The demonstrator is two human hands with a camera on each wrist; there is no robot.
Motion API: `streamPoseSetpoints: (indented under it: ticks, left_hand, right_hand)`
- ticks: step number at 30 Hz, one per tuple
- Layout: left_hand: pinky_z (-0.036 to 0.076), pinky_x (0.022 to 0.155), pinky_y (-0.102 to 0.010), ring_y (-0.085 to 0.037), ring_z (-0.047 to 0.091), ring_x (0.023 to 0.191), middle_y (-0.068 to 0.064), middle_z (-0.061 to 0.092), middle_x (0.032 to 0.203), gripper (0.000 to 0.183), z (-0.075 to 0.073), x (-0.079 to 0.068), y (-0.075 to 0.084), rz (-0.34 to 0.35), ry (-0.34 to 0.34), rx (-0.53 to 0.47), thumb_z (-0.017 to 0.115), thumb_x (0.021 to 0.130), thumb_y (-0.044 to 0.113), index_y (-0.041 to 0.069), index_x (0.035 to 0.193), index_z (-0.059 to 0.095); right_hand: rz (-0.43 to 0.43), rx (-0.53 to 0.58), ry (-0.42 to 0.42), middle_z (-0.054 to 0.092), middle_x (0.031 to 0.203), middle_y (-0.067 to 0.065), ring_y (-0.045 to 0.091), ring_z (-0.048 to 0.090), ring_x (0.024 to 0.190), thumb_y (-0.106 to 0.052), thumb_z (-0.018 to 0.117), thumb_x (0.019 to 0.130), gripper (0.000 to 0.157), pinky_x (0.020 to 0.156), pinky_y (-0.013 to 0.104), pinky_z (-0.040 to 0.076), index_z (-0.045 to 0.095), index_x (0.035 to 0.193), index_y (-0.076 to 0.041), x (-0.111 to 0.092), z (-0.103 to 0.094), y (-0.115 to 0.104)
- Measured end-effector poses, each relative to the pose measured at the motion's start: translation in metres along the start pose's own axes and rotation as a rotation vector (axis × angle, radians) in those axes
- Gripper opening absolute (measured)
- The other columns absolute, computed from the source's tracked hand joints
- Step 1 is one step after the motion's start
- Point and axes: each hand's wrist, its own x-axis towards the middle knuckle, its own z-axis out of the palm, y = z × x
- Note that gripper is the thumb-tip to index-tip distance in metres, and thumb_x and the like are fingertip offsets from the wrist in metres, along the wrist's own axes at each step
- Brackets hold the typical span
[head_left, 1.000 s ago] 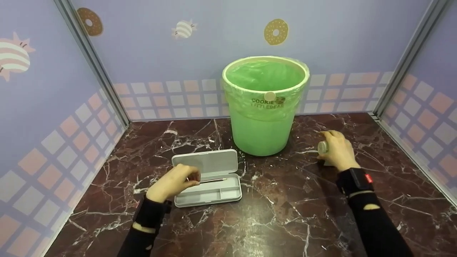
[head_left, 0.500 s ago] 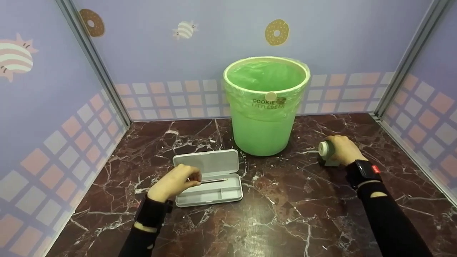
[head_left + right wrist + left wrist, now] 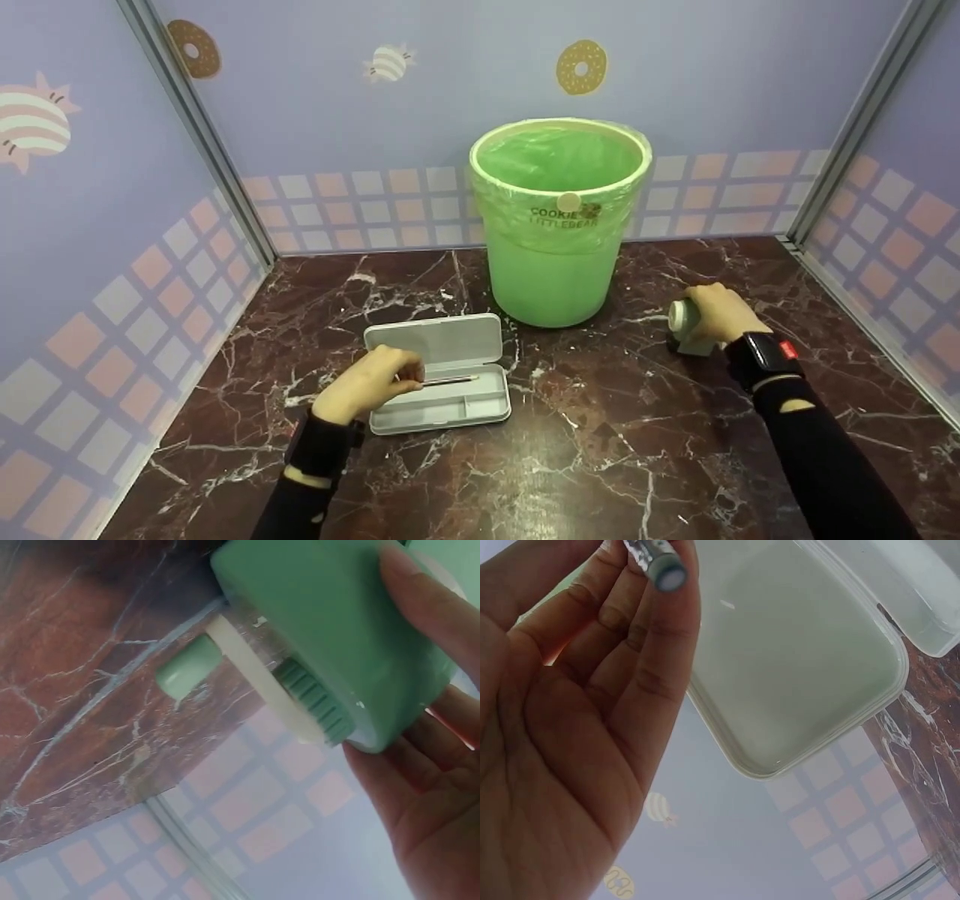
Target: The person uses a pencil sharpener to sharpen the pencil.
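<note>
By case (image 3: 450, 396), left hand (image 3: 371, 382) pinches pencil (image 3: 658, 564); right hand (image 3: 724, 315) grips sharpener (image 3: 322, 630).

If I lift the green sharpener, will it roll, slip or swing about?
The sharpener looks rigid and boxy, so it probably won't roll easily. Its body looks smooth, so it could slip if the right hand loosens. The crank juts out from one side and may turn or catch on things.
</note>
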Motion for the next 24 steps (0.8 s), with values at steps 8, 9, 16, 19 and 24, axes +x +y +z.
streamPoseSetpoints:
  ticks: [8,9,16,19,24]
  left_hand:
    - [0.053,0.067,-0.027,-0.011,0.062,0.069,-0.004,0.070,0.077,0.005,0.002,0.000,-0.002,-0.018,-0.004,0.006,0.072,0.084,0.007,0.006,0.083,0.068]
    - [0.053,0.067,-0.026,-0.011,0.062,0.069,-0.004,0.070,0.077,0.004,0.002,0.000,-0.002,-0.023,-0.006,0.005,0.072,0.084,0.007,0.006,0.083,0.068]
    - [0.054,0.068,-0.027,-0.011,0.062,0.069,-0.004,0.070,0.078,0.004,0.003,0.000,-0.001,-0.028,-0.007,0.006,0.072,0.084,0.007,0.006,0.083,0.068]
    - [0.054,0.069,-0.027,-0.012,0.063,0.069,-0.004,0.071,0.078,0.004,0.003,0.001,-0.001,-0.022,-0.003,0.009,0.072,0.084,0.007,0.006,0.083,0.068]
    - [0.054,0.068,-0.028,-0.013,0.063,0.069,-0.004,0.071,0.078,0.005,0.003,0.002,-0.001,-0.020,0.000,0.018,0.072,0.084,0.006,0.006,0.083,0.067]
  right_hand:
    - [-0.028,0.007,-0.006,0.069,0.093,0.025,0.042,0.064,0.084,0.000,0.086,0.056,0.054,0.075,0.056,0.052,0.065,0.105,0.008,-0.007,0.005,-0.021]
    - [-0.033,0.014,-0.004,0.069,0.093,0.025,0.042,0.064,0.084,0.000,0.086,0.056,0.055,0.076,0.056,0.052,0.065,0.106,0.008,-0.009,0.006,-0.024]
    - [-0.048,0.023,0.016,0.069,0.092,0.023,0.040,0.065,0.083,0.001,0.086,0.057,0.052,0.075,0.054,0.052,0.065,0.104,0.008,-0.017,0.013,-0.047]
    - [-0.058,0.013,0.031,0.069,0.090,0.020,0.040,0.065,0.082,0.001,0.087,0.056,0.051,0.075,0.054,0.052,0.065,0.102,0.006,-0.020,0.016,-0.058]
    - [-0.113,0.016,0.079,0.070,0.091,0.020,0.039,0.066,0.083,0.001,0.087,0.055,0.051,0.078,0.054,0.053,0.066,0.101,0.006,-0.026,0.024,-0.074]
